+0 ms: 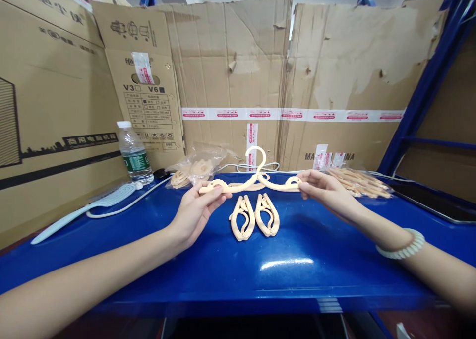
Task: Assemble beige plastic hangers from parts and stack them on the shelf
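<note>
I hold a cream plastic folding hanger (256,177) spread out above the blue shelf top (282,269). My left hand (197,212) pinches its left arm end, and my right hand (323,190) pinches its right arm end. The hook stands upright in the middle. Two folded cream hanger pieces (255,220) lie side by side on the shelf just below the held hanger. A beaded bracelet (403,244) circles my right wrist.
A water bottle (134,153) stands at the back left beside a pale blue brush (89,205) and a white cable. A plastic bag of cream parts (193,168) lies behind my left hand, another bag (357,180) at right. Cardboard boxes (230,76) wall the back.
</note>
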A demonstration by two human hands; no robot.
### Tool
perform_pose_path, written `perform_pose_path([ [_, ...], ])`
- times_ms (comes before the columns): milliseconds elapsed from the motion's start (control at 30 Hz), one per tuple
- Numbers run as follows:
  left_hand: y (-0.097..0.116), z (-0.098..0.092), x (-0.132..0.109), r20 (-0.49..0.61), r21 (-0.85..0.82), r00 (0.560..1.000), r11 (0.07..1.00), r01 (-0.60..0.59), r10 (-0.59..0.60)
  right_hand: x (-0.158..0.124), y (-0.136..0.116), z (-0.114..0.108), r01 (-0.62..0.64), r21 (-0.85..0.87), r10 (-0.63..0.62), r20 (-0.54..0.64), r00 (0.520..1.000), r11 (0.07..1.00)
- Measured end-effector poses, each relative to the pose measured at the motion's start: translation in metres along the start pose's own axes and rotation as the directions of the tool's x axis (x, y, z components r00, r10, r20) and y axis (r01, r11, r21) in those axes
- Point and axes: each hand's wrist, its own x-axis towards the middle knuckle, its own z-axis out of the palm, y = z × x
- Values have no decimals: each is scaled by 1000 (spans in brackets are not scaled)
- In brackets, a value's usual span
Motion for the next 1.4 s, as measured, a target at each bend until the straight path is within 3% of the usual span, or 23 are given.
perform_pose_path([
  [200, -5, 2, -2, 75, 62, 996, 998, 32, -37, -5, -6, 10, -18, 219, 41, -99, 994, 976],
  [400, -7, 9, -15, 267, 203, 962, 979, 7, -62, -12, -15, 33, 7, 324, 33, -118, 992, 946],
  [500, -9, 11, -19, 347, 263, 934, 965, -12, -83, -15, -14, 37, 27, 302, -12, -52, 999, 953],
  [633, -10, 12, -19, 362, 286, 929, 958, -29, -80, -22, -16, 41, 47, 205, -81, 162, 983, 978],
  [800, -11, 12, -18, 340, 275, 938, 961, -26, -72, -32, -23, 47, 66, 114, -106, 393, 913, 991],
  [1000, -10, 11, -19, 303, 292, 951, 956, -40, -53, -33, -26, 45, 121, -4, -98, 559, 823, 993],
  [1100, -8, 12, -20, 280, 310, 959, 949, -56, -35, -35, -26, 45, 105, -45, -58, 598, 800, 993],
  [1233, -6, 12, -22, 304, 350, 953, 929, -124, 13, -36, -26, 46, 82, -24, -54, 562, 825, 996],
  [1400, -7, 13, -28, 456, 366, 890, 914, -175, -12, -37, -28, 47, 81, -19, -58, 537, 841, 997],
])
